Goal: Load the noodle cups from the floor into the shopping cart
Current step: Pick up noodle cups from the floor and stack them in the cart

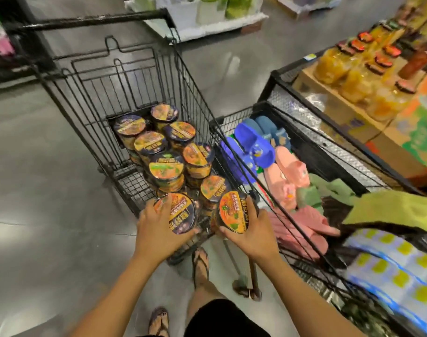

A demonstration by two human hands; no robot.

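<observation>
So both hands gripping noodle cups: left hand (156, 229) clutching left cup (182, 214), right hand (252, 235) wrapping right cup (233, 218), hovering lower centre, cart (124, 76) basket lying straight ahead, half-filling.

nine noodle cups (166, 166) in view

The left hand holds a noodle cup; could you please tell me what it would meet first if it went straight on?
Probably the left hand, its held cup leading, would meet the stacked cups in the shopping cart; depth is unclear.
</observation>
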